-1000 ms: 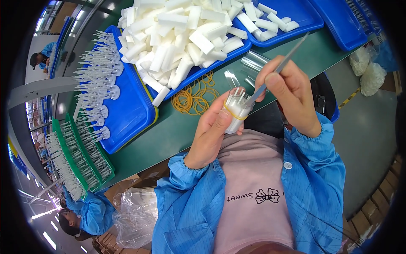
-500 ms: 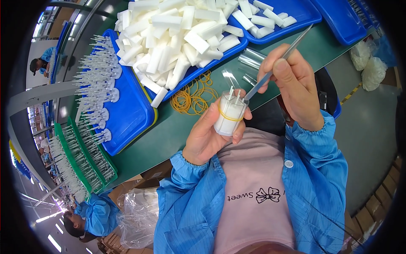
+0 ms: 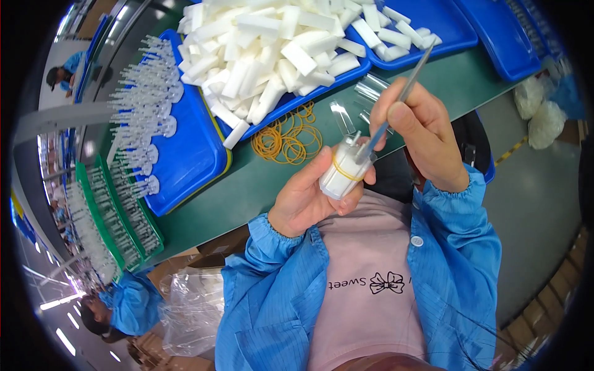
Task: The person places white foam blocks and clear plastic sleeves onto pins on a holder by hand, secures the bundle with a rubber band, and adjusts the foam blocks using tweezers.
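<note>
White banded bundle, yellow-ringed.

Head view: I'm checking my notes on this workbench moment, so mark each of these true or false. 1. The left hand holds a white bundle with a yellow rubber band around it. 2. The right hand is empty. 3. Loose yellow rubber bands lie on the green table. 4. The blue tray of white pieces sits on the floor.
1. True: the left hand grips the white bundle, banded in yellow.
2. False: the right hand holds metal tweezers, their tips at the bundle's top.
3. True: the yellow rubber bands lie loose on the green table.
4. False: the blue tray heaped with white pieces rests on the table.
</note>
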A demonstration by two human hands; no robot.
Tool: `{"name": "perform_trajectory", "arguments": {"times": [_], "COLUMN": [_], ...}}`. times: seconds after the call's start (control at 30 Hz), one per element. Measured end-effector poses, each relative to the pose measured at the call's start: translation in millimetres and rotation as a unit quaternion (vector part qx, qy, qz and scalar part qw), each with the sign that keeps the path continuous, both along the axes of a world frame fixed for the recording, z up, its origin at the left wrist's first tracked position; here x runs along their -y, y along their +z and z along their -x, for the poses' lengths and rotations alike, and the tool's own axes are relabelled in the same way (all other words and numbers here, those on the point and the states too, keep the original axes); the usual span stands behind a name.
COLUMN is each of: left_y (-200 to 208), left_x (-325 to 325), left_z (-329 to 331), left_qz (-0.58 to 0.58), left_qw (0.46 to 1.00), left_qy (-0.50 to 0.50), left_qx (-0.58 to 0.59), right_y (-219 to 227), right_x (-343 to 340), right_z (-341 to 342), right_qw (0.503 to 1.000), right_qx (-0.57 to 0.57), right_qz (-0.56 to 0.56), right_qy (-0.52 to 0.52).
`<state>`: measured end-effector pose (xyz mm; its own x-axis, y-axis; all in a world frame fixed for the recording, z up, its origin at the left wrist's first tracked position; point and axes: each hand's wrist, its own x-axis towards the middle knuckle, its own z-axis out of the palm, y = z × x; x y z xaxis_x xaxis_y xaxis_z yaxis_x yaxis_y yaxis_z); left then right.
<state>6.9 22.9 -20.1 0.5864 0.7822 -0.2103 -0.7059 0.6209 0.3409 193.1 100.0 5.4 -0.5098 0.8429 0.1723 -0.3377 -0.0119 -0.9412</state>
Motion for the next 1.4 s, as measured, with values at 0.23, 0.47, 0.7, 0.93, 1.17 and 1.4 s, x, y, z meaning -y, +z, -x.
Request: {"name": "perform_trajectory", "arguments": {"times": [0.23, 0.47, 0.7, 0.93, 1.17, 1.4], "left_y": [4.2, -1.8, -1.3, 3.0, 9.4, 9.6], "left_x": [3.6, 3.3, 5.2, 3.3, 4.9, 4.1], "left_z": [2.1, -1.7, 1.2, -0.2, -1.7, 1.2], "left_qz": [0.073, 0.093, 0.1, 0.077, 0.019, -0.045], "left_qw": [0.994, 0.981, 0.984, 0.994, 1.0, 0.989], "left_qy": [-0.054, -0.062, -0.058, -0.027, -0.001, -0.024], "left_qx": [0.065, 0.159, 0.135, 0.071, -0.017, -0.136], "right_y": [1.5, -2.1, 4.6, 6.0, 12.0, 20.8], "right_x": [11.7, 15.0, 5.1, 7.8, 14.3, 17.7], "right_z": [2.9, 6.4, -1.6, -1.0, 1.3, -1.1], "right_qw": [0.995, 0.996, 0.997, 0.998, 0.995, 0.983], "right_qx": [0.033, -0.006, -0.027, 0.017, 0.082, 0.162], "right_qz": [-0.078, -0.058, 0.038, 0.049, 0.007, -0.063], "right_qy": [-0.045, -0.072, -0.064, -0.038, -0.057, -0.056]}}
